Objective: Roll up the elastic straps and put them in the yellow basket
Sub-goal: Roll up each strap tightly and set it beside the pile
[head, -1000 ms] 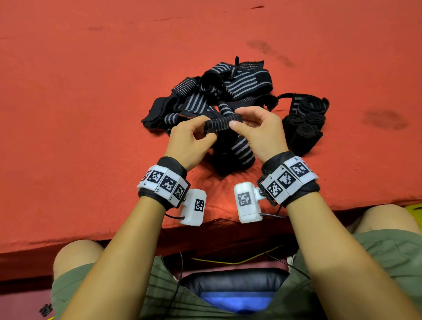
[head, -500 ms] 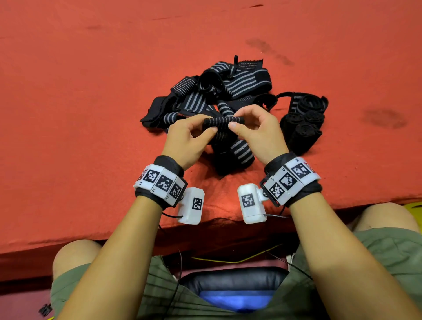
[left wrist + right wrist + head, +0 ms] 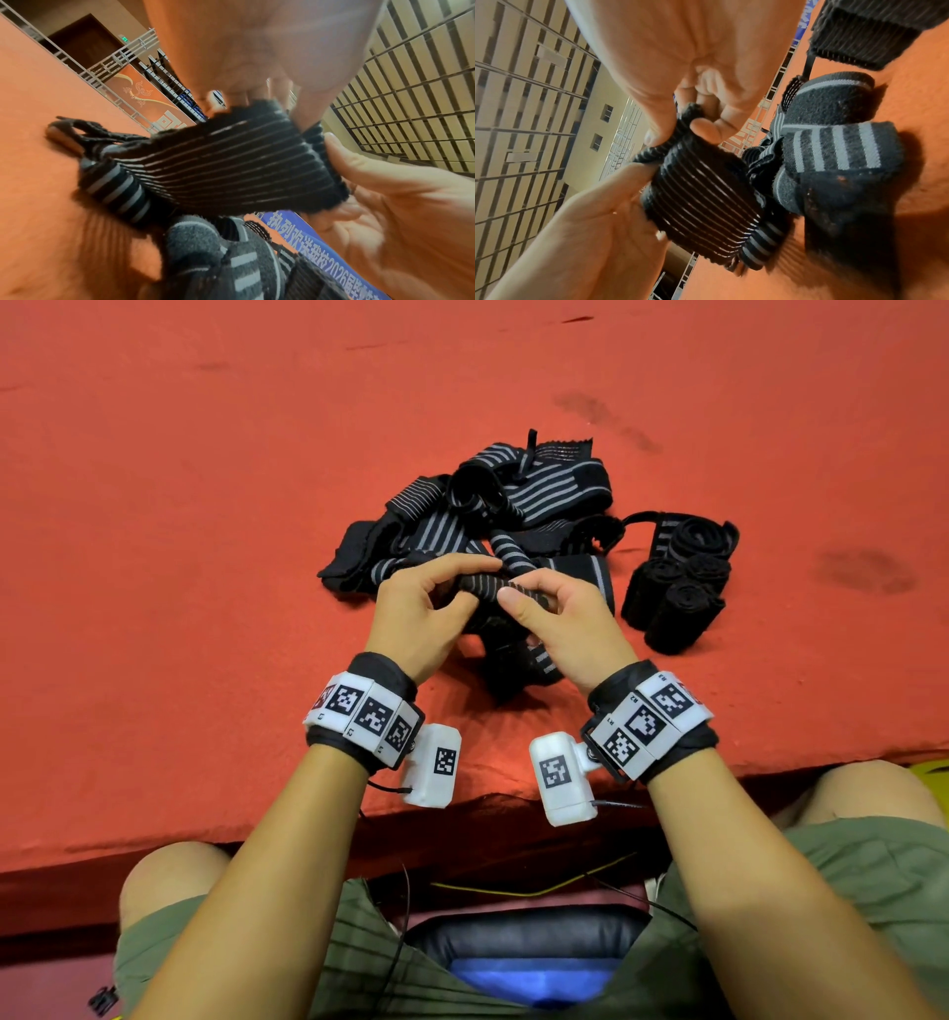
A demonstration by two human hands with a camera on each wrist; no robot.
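A black elastic strap with thin grey stripes point(image 3: 493, 585) point(image 3: 231, 166) point(image 3: 703, 205) is held between both hands just above the red table. My left hand point(image 3: 436, 603) pinches its left end with thumb and curled fingers. At the other end my right hand point(image 3: 539, 603) pinches it the same way. The strap's loose tail hangs down to the table under the hands. Behind them lies a tangled pile of unrolled straps point(image 3: 513, 505). Several rolled black straps point(image 3: 678, 593) lie together on the right. A sliver of yellow, perhaps the basket point(image 3: 932, 770), shows at the far right edge.
The red felt-covered table point(image 3: 205, 531) stretches wide to the left and far side. Its front edge runs just below my wrists, with my knees and a black-and-blue seat point(image 3: 529, 963) beneath. Wrist views show railings and a banner in the background.
Both hands turned the strap end between them and dropped slightly toward the table, drawing closer together. The pile and the rolled straps did not move.
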